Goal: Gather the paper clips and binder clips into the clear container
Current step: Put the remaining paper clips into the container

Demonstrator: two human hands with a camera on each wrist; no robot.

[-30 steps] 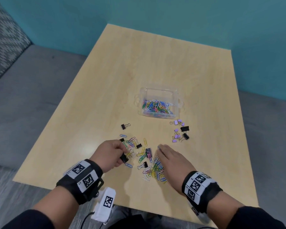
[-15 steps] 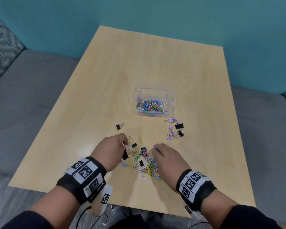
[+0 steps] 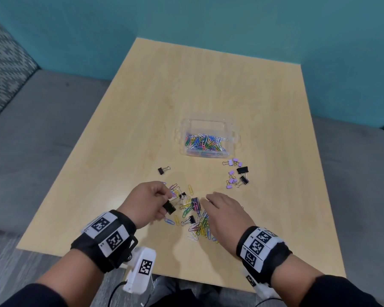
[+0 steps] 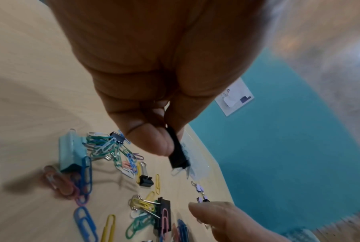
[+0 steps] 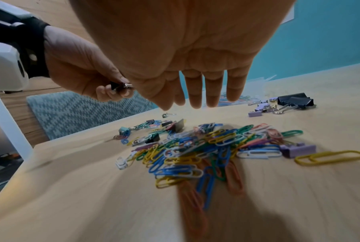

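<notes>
My left hand (image 3: 152,201) (image 4: 164,144) pinches a black binder clip (image 3: 169,207) (image 4: 178,157) just above the table, left of the pile. A heap of coloured paper clips (image 3: 197,222) (image 5: 195,152) with a few black binder clips lies near the front edge. My right hand (image 3: 224,209) (image 5: 195,91) hovers over the heap, fingers straight, holding nothing. The clear container (image 3: 206,140), with many paper clips inside, stands beyond the heap. Purple and black binder clips (image 3: 236,173) (image 5: 286,103) lie to its front right. One lone black binder clip (image 3: 163,170) lies left of them.
The wooden table (image 3: 208,85) runs far behind the container up to a teal wall. A grey bench surrounds it on the left and right. A teal binder clip (image 4: 71,152) lies at the left side of the heap.
My left hand has lifted the black binder clip slightly off the pile. My right hand has risen from the clips and now hovers above them.
</notes>
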